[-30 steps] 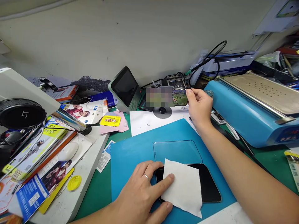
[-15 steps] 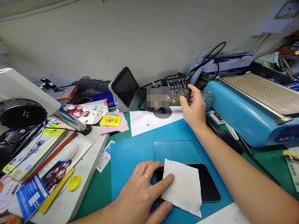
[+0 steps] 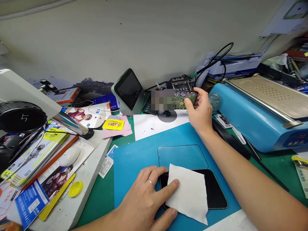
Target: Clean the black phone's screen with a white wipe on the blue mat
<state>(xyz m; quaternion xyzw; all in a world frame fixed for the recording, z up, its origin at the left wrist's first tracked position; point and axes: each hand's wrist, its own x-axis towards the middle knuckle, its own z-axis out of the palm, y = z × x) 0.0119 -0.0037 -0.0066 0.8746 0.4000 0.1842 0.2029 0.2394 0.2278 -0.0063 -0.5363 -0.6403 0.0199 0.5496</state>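
Observation:
My left hand [image 3: 146, 200] lies on the blue mat [image 3: 134, 157], fingers spread flat, pressing a white wipe [image 3: 190, 192] onto a black phone [image 3: 214, 192]. Just behind the phone rests a clear glass screen protector [image 3: 181, 155]. My right hand [image 3: 201, 110] reaches to the back of the desk and grips the right end of a second phone [image 3: 181, 99] standing sideways on a round stand [image 3: 167, 115], its screen lit with a game and my thumb on it.
A green smart display [image 3: 128, 91] stands left of the stand. A blue machine [image 3: 260, 109] fills the right side, with a small glass jar [image 3: 213, 99] beside it. Booklets, a white mouse [image 3: 69, 156] and a yellow cap [image 3: 74, 188] crowd the left. Black tools [image 3: 231, 141] lie beside my right forearm.
My right hand shifted from pinching the standing phone's top right corner to holding its right end with the thumb on the screen. The left hand and wipe stayed put.

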